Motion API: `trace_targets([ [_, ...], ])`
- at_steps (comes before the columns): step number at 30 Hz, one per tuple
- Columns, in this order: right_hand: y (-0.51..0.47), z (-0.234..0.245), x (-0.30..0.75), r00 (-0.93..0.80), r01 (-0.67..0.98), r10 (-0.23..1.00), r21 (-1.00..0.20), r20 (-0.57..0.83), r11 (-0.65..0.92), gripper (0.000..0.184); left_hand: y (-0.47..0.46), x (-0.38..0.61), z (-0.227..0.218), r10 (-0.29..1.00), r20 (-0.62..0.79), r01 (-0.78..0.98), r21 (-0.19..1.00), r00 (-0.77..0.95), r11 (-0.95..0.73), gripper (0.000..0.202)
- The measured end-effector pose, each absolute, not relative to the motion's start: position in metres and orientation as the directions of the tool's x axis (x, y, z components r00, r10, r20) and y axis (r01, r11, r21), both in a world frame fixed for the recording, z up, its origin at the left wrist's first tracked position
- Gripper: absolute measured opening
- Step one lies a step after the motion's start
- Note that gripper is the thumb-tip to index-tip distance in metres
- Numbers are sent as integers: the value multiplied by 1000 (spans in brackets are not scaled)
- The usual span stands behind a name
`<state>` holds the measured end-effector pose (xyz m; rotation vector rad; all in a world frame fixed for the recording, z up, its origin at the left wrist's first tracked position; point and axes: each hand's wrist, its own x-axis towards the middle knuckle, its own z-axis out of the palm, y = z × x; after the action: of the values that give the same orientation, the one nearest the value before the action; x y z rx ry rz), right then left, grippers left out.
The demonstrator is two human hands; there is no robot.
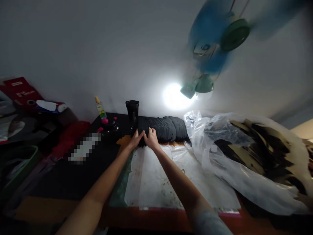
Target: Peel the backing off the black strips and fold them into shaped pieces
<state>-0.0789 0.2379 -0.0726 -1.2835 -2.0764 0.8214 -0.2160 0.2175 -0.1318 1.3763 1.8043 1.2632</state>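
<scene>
Both my arms reach forward over the table. My left hand (135,138) and my right hand (151,137) meet side by side at the near left end of a long row of dark, thin stacked pieces (166,128) lying along the back of the table. The fingers of both hands are curled and pressed onto that end of the row. A stained white sheet (156,176) covers the table under my forearms.
A black tumbler (132,112) stands just behind my hands, with a small bottle (100,109) and pink items to its left. A large clear plastic bag (246,156) of dark and tan cut pieces fills the right. A spinning blue fan (215,42) and a bright lamp (174,96) hang behind.
</scene>
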Motion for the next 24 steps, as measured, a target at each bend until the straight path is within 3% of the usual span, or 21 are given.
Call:
trace_targets([
  [4, 217, -97, -20, -452, 500, 865, -741, 220, 449, 45, 216, -212, -147, 915, 159, 495, 868, -370, 49, 121],
  [8, 186, -109, 37, -509, 435, 829, -761, 232, 481, 29, 233, -221, -135, 934, 165, 560, 827, -317, 44, 114],
  [14, 134, -111, 121, -521, 450, 800, -701, 298, 554, 32, 229, -233, -122, 924, 209, 638, 768, -322, 48, 114],
  [18, 93, -115, 189, -437, 585, 840, -608, 321, 537, 31, 173, -233, -128, 921, 232, 668, 743, -314, 40, 85],
  [24, 56, -137, 247, -227, 658, 911, -635, 345, 405, 32, 66, -207, -129, 944, 261, 678, 733, -202, -58, 33],
])
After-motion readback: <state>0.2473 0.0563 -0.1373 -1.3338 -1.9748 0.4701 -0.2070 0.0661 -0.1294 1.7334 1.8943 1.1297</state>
